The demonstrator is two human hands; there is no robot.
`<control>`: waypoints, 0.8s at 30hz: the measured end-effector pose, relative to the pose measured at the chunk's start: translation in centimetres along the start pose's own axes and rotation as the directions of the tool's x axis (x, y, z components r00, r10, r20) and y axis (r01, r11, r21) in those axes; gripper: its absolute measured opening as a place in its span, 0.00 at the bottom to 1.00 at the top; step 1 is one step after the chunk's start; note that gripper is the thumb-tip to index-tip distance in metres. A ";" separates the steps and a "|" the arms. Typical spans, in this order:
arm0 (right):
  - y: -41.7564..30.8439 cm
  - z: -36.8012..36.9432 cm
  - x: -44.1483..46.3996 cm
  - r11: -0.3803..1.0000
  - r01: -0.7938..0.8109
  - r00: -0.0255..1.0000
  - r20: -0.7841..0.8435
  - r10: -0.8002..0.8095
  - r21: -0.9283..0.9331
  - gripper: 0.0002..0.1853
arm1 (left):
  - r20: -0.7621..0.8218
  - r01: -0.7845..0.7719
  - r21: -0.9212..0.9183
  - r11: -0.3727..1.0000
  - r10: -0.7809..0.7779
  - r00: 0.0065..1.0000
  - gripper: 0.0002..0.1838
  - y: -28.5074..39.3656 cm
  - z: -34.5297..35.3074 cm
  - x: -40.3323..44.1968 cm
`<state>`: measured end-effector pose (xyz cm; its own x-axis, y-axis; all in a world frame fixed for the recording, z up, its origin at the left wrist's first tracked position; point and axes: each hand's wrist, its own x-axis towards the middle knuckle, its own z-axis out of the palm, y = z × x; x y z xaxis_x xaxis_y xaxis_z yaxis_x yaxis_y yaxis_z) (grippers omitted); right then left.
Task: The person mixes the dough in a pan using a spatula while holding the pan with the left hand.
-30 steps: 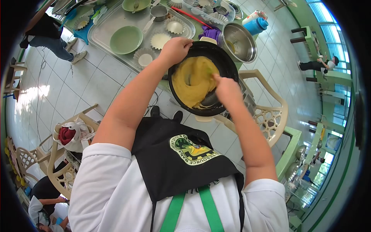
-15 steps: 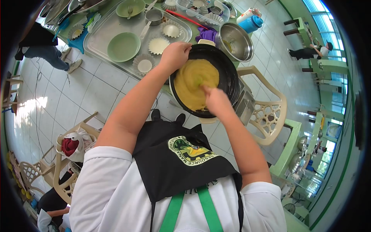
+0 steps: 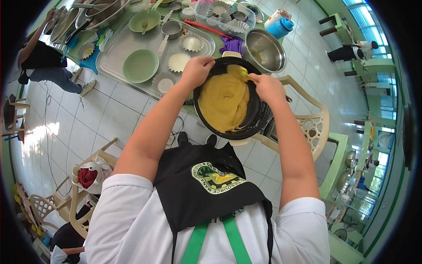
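A round black pan with cream handles stands tilted in front of me, holding a thick, smooth yellow mixture. My left hand is closed on the pan's upper left rim. In my right hand is the handle of a yellow-green spatula; its coated head is near the pan's far wall. The mixture lies mostly on the left, and the right of the pan's floor shows black with smears.
A metal tray beyond my left hand bears a green bowl, fluted molds and a measuring cup. A steel bowl is behind the pan, a plastic chair to the right. A person stands far left.
My right hand has moved the spatula from the middle of the mixture up and right to the pan's far side. The mixture has shifted, baring more pan floor. My left hand keeps its hold.
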<state>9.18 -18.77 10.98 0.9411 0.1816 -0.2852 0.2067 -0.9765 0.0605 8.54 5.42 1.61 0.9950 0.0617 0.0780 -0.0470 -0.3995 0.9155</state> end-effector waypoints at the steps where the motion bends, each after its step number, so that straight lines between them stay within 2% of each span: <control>1: -1.3 -0.5 0.5 0.998 0.059 0.998 0.011 -0.059 0.011 0.17 | 0.005 0.022 -0.022 1.000 -0.022 1.000 0.14 -0.1 0.0 0.0; 2: -2.4 -0.8 0.8 0.986 0.165 0.986 0.008 -0.165 -0.032 0.18 | 0.002 0.029 -0.017 0.999 -0.029 1.000 0.14 -0.2 0.1 0.0; 3: -3.1 0.0 1.1 0.985 0.172 0.985 0.012 -0.172 -0.026 0.18 | -0.010 0.022 -0.035 0.999 -0.022 1.000 0.13 -0.4 0.2 0.1; 5: -3.9 1.7 1.4 0.855 0.509 0.859 -0.007 -0.512 -0.099 0.22 | -0.023 0.019 -0.046 0.999 -0.020 1.000 0.13 -0.5 0.2 0.0; 6: -3.9 1.9 0.9 0.852 0.515 0.855 -0.008 -0.518 -0.096 0.22 | -0.026 0.028 -0.036 0.999 -0.029 0.999 0.13 -0.4 0.2 -0.1; 8: -3.6 1.8 -1.4 0.769 0.629 0.777 0.128 -0.617 -0.111 0.26 | -0.037 0.036 -0.022 0.999 -0.036 0.999 0.13 -0.1 0.1 0.0; 9: -3.1 1.2 -2.7 0.714 0.685 0.728 0.132 -0.673 -0.142 0.28 | -0.046 0.013 0.012 1.000 -0.013 0.999 0.13 -0.1 0.1 0.0; 10: -2.3 0.3 -3.6 0.708 0.692 0.722 0.131 -0.680 -0.140 0.28 | -0.052 -0.006 0.047 0.999 0.008 0.999 0.13 -0.1 0.1 -0.1; 12: 0.1 -1.9 -4.9 0.614 0.769 0.639 0.209 -0.740 -0.177 0.28 | -0.052 -0.007 0.098 0.995 0.012 0.999 0.13 -0.2 0.0 -0.3; 14: 2.3 -4.4 -5.0 0.681 0.691 0.721 0.172 -0.671 -0.242 0.28 | -0.054 -0.011 0.147 0.989 0.019 0.998 0.14 0.1 -0.1 -0.2; 15: 3.0 -5.4 -4.4 0.798 0.565 0.824 0.196 -0.532 -0.209 0.26 | -0.047 -0.009 0.155 0.988 0.017 0.999 0.14 0.2 -0.2 -0.2; 17: 4.0 -5.4 -2.3 0.874 0.409 0.912 0.158 -0.380 -0.260 0.24 | -0.048 0.000 0.171 0.985 0.008 0.999 0.14 0.4 -0.2 -0.4; 18: 4.2 -4.7 -1.1 0.914 0.374 0.926 0.115 -0.359 -0.159 0.22 | -0.058 -0.017 0.195 0.981 0.029 0.998 0.14 0.4 -0.2 -0.4; 21: 2.9 0.3 2.6 0.901 0.429 0.898 0.140 -0.418 -0.061 0.19 | -0.074 -0.008 0.233 0.973 0.026 0.997 0.14 0.4 -0.3 -0.5; 23: 0.5 0.8 1.8 0.896 0.443 0.883 0.164 -0.440 0.020 0.19 | -0.075 -0.014 0.263 0.965 0.035 0.997 0.15 0.6 -0.4 -0.5; 24: 0.0 1.6 0.7 0.863 0.494 0.848 0.159 -0.505 0.108 0.19 | -0.078 -0.032 0.285 0.958 0.056 0.995 0.15 0.6 -0.4 -0.6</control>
<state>9.43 -18.81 9.21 0.6514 0.6289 -0.4243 0.6143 -0.7655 -0.1916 7.85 5.50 2.30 0.9809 0.1103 0.1602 -0.0519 -0.6453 0.7621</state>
